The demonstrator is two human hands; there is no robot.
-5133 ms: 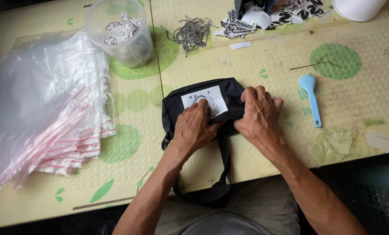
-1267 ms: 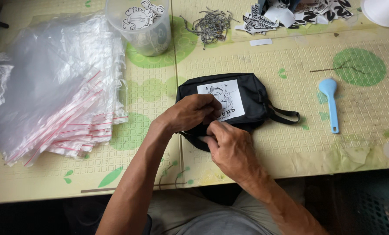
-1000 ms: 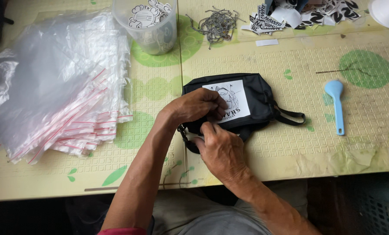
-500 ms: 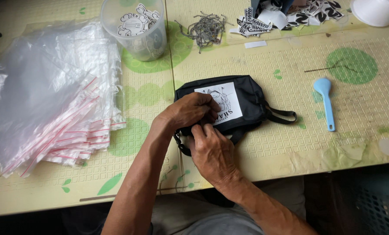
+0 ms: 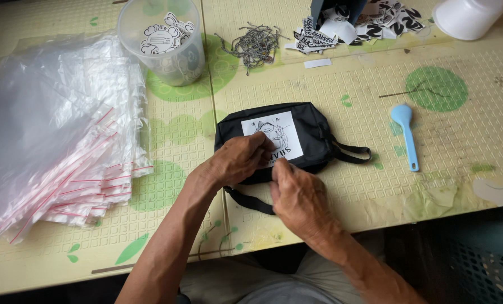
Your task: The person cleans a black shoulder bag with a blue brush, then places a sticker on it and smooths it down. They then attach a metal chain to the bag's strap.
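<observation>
Lengthwise across table: black pouch (image 5: 313, 132), strap right; left hand (image 5: 241, 160), right hand (image 5: 297, 194) grip near edge.

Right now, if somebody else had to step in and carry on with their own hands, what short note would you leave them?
Left hand: resting on the near edge of the black pouch, pinning it to the table.
Right hand: fingertips pinched at the same near edge, beside the left hand; what they grip is hidden.
Things: the pouch lies flat with its white printed label facing up and one strap out to the right. Stack of clear zip bags on the left.
Done: pouch laid out, label up.
Left: pouch is not in any bag.
</observation>
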